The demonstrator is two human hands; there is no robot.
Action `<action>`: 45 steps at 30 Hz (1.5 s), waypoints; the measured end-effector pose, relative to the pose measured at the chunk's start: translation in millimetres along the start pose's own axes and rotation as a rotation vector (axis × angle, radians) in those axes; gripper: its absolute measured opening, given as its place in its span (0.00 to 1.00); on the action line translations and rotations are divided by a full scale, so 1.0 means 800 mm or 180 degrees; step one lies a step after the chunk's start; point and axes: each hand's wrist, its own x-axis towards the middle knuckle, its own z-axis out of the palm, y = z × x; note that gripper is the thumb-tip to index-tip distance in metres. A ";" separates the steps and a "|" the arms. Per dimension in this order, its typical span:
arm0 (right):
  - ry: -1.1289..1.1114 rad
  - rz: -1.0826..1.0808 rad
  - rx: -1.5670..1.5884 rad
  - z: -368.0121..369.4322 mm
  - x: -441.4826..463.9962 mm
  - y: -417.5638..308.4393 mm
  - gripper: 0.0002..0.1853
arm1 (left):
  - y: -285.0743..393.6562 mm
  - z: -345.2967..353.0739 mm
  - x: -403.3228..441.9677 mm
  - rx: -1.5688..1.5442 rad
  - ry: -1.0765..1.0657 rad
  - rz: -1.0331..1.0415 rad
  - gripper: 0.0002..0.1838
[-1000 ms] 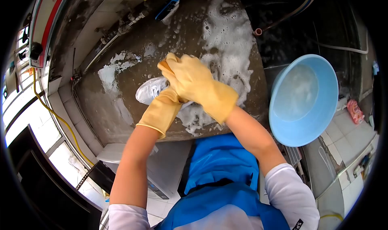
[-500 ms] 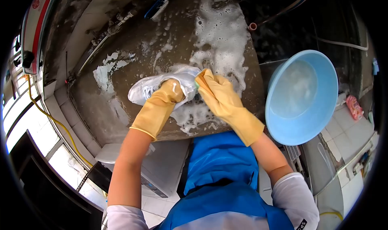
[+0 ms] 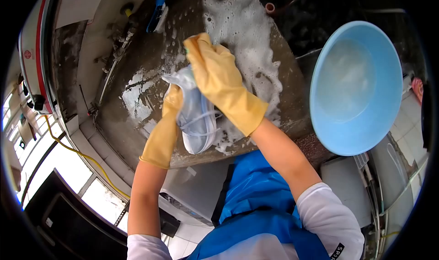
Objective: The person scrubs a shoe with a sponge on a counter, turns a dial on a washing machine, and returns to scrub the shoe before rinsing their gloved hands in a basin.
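A wet, pale sneaker (image 3: 199, 123) with loose laces is held toe toward me over the soapy counter. My left hand (image 3: 171, 102), in a yellow rubber glove, is closed on the shoe's side near its opening. My right hand (image 3: 215, 70), gloved alike, presses at the heel end with its fingers curled. A sliver of green shows at its fingertips, but what it holds is mostly hidden. White suds (image 3: 242, 36) lie on the brown counter (image 3: 114, 127) beside and beyond my right hand.
A light blue basin (image 3: 320, 123) of cloudy water stands at the right. On the far side of the counter lies a blue-handled brush (image 3: 157, 15). Taps and a pipe (image 3: 114, 61) run along the left wall. A hose end (image 3: 270, 7) shows at the back.
The sneaker has turned from lying sideways, toe left, to toe toward me. My right hand has moved left and away from me, onto the heel end. The view has shifted too.
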 end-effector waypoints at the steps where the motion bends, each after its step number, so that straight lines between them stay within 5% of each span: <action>1: -0.0345 0.0551 0.0248 -0.009 -0.001 -0.019 0.20 | -0.003 -0.007 -0.001 -0.0201 -0.0158 -0.0047 0.28; 2: -0.0665 0.1071 0.0485 -0.014 -0.004 -0.033 0.21 | -0.015 0.000 -0.008 -0.0068 0.0023 0.0068 0.28; 3: -0.0360 -0.0060 -0.0101 -0.011 -0.047 -0.035 0.24 | 0.005 0.006 -0.015 -0.2552 0.0214 -0.0373 0.24; 4: -0.0461 0.0536 0.0553 -0.014 -0.087 -0.054 0.25 | -0.016 0.001 -0.009 -0.4730 -0.0420 -0.0906 0.33; 5: -0.0437 0.1150 0.1189 -0.018 -0.126 -0.074 0.26 | -0.033 -0.002 0.004 -0.4706 -0.0450 -0.0902 0.33; 6: -0.0565 0.1159 0.1085 -0.016 -0.116 -0.068 0.26 | -0.048 -0.003 0.018 -0.1645 -0.0406 -0.0386 0.32; 9: -0.0671 0.0402 -0.0196 0.002 -0.007 -0.023 0.26 | -0.007 0.015 0.006 0.0536 -0.0193 0.0314 0.29; 10: -0.0694 0.0372 -0.0513 0.021 0.033 -0.003 0.25 | 0.002 0.009 0.024 -0.1350 -0.0938 0.0440 0.27; 11: -0.0828 0.1129 -0.0276 0.037 0.048 -0.003 0.24 | -0.006 0.014 0.016 -0.1323 -0.0387 -0.0014 0.26; 13: -0.0528 0.0357 -0.0592 0.007 0.017 -0.022 0.23 | -0.021 0.023 0.003 -0.1435 0.0778 -0.0922 0.25; 14: -0.0317 -0.0186 -0.0764 -0.005 -0.023 -0.032 0.23 | -0.034 0.022 0.015 -0.2786 0.0186 -0.0608 0.25; 15: -0.0531 0.0330 -0.0037 -0.019 -0.068 -0.065 0.22 | -0.033 0.024 0.016 -0.3052 0.0035 -0.0570 0.25; 16: -0.0630 0.0886 0.0654 -0.032 -0.112 -0.098 0.20 | -0.028 0.026 0.012 -0.2965 0.0033 -0.0543 0.25; 18: -0.0662 0.0769 0.0333 -0.021 -0.141 -0.090 0.19 | -0.023 0.026 0.013 -0.2753 0.0005 -0.0444 0.25; 20: -0.0144 -0.0311 -0.0940 -0.006 -0.070 -0.037 0.23 | -0.016 0.026 0.018 -0.2496 -0.0080 -0.0372 0.25; 23: -0.0852 0.0072 -0.0666 0.017 0.007 -0.007 0.24 | -0.010 0.020 0.024 -0.2254 -0.0209 -0.0215 0.25; 25: -0.0365 -0.0086 -0.0841 0.008 -0.025 -0.024 0.23 | -0.010 0.018 0.019 -0.2167 -0.0229 -0.0196 0.26; 27: -0.0891 -0.0240 -0.0886 -0.027 -0.111 -0.085 0.24 | -0.013 0.017 0.016 -0.2084 -0.0242 -0.0180 0.26; 30: -0.0845 0.0764 0.0363 -0.026 -0.193 -0.126 0.27 | -0.012 0.015 0.014 -0.1811 -0.0264 -0.0103 0.26; 31: -0.0898 0.0007 -0.0441 -0.026 -0.155 -0.112 0.27 | -0.011 0.015 0.017 -0.1675 -0.0300 -0.0082 0.26; 35: -0.0618 0.0086 -0.0746 0.003 -0.019 -0.046 0.23 | -0.007 0.013 0.022 -0.1104 -0.0295 0.0102 0.26; 38: -0.0678 -0.0091 -0.1113 -0.019 -0.089 -0.086 0.24 | -0.011 0.015 0.015 -0.0442 -0.0125 0.0235 0.26; 39: -0.0824 0.0390 -0.0028 -0.029 -0.140 -0.107 0.24 | -0.012 0.016 0.013 -0.0081 -0.0058 0.0296 0.26; 41: -0.0532 0.1195 0.0363 -0.036 -0.144 -0.135 0.21 | -0.011 0.018 0.017 0.0709 0.0083 0.0455 0.26; 43: -0.1219 0.1312 0.0583 -0.027 -0.108 -0.109 0.25 | -0.010 0.020 0.018 0.1280 0.0122 0.0536 0.26; 45: -0.0913 -0.0511 -0.0729 0.013 -0.035 -0.061 0.27 | -0.009 0.018 0.025 0.1719 0.0168 0.0632 0.26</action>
